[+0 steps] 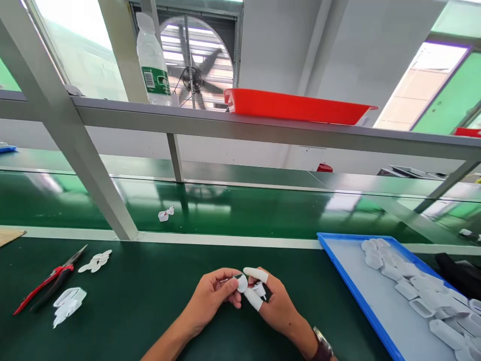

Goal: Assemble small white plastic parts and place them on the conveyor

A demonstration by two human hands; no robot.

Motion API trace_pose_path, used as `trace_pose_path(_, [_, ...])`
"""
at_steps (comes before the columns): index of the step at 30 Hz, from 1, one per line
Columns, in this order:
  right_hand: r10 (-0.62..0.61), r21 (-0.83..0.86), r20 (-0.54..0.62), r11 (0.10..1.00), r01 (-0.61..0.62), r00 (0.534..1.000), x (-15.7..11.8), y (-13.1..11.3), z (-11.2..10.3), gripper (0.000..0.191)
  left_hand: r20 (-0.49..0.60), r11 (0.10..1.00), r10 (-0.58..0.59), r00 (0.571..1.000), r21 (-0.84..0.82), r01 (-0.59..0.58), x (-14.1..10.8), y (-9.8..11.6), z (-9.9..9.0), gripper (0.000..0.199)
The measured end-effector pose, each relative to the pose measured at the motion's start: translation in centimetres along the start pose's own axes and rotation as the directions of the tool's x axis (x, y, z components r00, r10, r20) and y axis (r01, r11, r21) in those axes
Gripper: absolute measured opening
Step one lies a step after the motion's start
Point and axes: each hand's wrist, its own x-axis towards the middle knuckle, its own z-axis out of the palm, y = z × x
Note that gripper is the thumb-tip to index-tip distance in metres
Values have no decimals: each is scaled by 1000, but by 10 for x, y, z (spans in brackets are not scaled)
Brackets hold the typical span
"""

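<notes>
**Both hands pinch a small white plastic part at the bench's near edge**

Both hands meet at about six o'clock in the view, low over the green bench top [158, 301]. The left hand [210, 298] curls in, thumb and fingers closed around a small white plastic part [242, 284]. The right hand [276, 306] grips the same part from the other side; two of its fingers wear white finger cots [255, 274], and a watch [322, 346] sits on that wrist. Whether the part is one piece or two being joined is too small to tell.

By the look of it, the step in hand is fitting or trimming this part by fingertip work. The next move seems to call for a steady pinch and careful alignment, since the piece is tiny and mostly hidden by the fingers.

At three to four o'clock a blue tray [351, 286] holds a heap of similar white parts [413, 288]. At nine o'clock lie red-handled pliers [50, 281], with loose white pieces [95, 261] just beside them and more white pieces [67, 301] near the handles. Toward eleven o'clock a small white scrap [165, 214] rests on the green conveyor belt [244, 210]. Overhead at twelve o'clock a shelf rail [263, 129] carries a water bottle [152, 62] and a red tray [296, 106].
</notes>
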Motion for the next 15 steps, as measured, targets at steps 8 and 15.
trace_pose_path(8, [-165,-3,12,986,165,986,-1,-12,-1,46,25,998,-64,998,-15,65,-1,-1,1,45])
trace_pose_path(15, [-81,15,-53,997,82,995,-1,-20,-5,29,135,994,-64,989,-80,75,-2,-2,1,48])
